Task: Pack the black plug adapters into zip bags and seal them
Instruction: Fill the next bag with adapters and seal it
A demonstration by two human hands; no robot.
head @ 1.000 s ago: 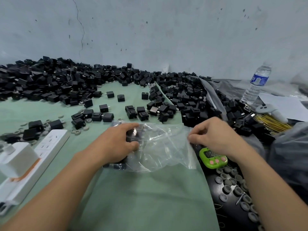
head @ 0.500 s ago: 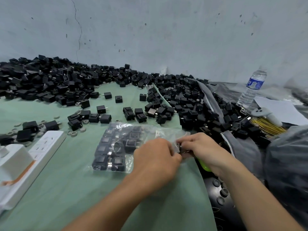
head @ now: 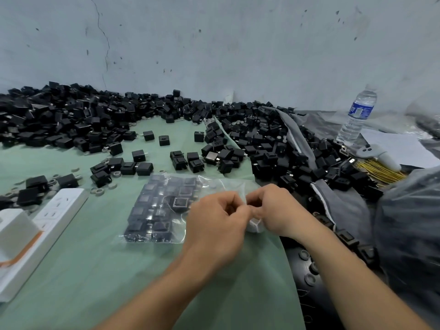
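Note:
A clear zip bag point(head: 158, 208) lies flat on the green cloth point(head: 100, 270), filled with several black plug adapters in rows. Its open end points right. My left hand point(head: 215, 225) and my right hand point(head: 276, 210) meet at that end, both pinching the bag's mouth between thumb and fingers. The zip strip itself is hidden by my fingers. A large heap of loose black adapters point(head: 71, 120) runs along the wall, and more loose adapters point(head: 185, 160) lie just beyond the bag.
A white power strip point(head: 47, 220) with a white charger sits at the left edge. A water bottle point(head: 357, 115), a grey controller point(head: 378, 156), yellow ties point(head: 381, 172) and paper are at the right. Grey plastic sacks point(head: 409, 225) border the right side. Small grey rings litter the cloth.
My left hand left the adapters inside the bag and came to its mouth beside my right hand. The bag went from puffed up to lying flat, its mouth now gathered between both hands.

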